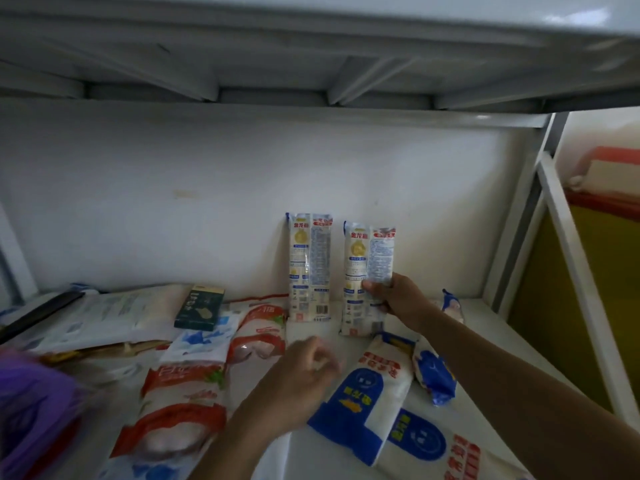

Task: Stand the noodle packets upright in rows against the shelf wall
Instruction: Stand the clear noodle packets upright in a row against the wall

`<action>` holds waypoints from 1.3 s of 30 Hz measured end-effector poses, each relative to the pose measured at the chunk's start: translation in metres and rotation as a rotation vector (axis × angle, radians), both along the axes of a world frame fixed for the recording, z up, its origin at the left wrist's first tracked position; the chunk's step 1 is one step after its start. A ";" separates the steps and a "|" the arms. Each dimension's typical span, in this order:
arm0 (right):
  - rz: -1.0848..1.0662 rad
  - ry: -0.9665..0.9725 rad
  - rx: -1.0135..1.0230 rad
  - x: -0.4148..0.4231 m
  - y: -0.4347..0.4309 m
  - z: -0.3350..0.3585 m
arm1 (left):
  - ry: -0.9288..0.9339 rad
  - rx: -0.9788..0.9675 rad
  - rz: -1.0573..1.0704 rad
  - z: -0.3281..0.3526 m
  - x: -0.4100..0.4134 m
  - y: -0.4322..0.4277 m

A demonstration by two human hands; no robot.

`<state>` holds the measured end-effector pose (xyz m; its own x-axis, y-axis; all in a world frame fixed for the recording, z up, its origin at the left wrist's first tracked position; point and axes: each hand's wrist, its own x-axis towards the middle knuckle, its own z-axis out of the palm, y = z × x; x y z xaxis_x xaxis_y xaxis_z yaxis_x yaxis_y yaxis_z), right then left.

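Two tall white noodle packets stand upright against the white shelf wall (242, 188). The left packet (309, 268) stands free. My right hand (394, 297) grips the right packet (367, 271) around its lower half, holding it upright on the shelf. My left hand (304, 368) hovers blurred in front of the packets, fingers loosely curled, holding nothing. Blue-and-white packets (363, 403) lie flat on the shelf below my right arm, and red-and-white packets (183, 403) lie flat to the left.
A dark green box (202, 308) rests on flat pale bags (114, 317) at the left. A small blue packet (452, 304) leans near the right corner. The shelf's metal upright (540, 202) bounds the right side, and another shelf (311, 64) hangs close overhead. Something purple (31, 410) sits at the lower left.
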<state>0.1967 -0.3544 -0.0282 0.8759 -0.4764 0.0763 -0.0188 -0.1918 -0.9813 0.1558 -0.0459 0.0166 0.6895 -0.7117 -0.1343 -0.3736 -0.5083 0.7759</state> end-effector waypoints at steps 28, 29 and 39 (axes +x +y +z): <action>-0.127 0.113 -0.186 0.024 0.002 0.026 | -0.622 0.415 -0.067 -0.074 -0.020 -0.053; -0.117 0.131 -0.306 0.008 0.012 0.031 | -0.550 0.431 -0.036 -0.066 -0.019 -0.053; 0.124 0.489 -1.084 -0.134 0.095 0.014 | -0.244 0.158 0.082 -0.045 -0.029 -0.033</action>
<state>0.0623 -0.2597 -0.0147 0.9596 -0.2795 0.0319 -0.2677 -0.9422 -0.2016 0.1269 -0.0789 -0.0282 0.7694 -0.6357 -0.0626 -0.4918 -0.6520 0.5771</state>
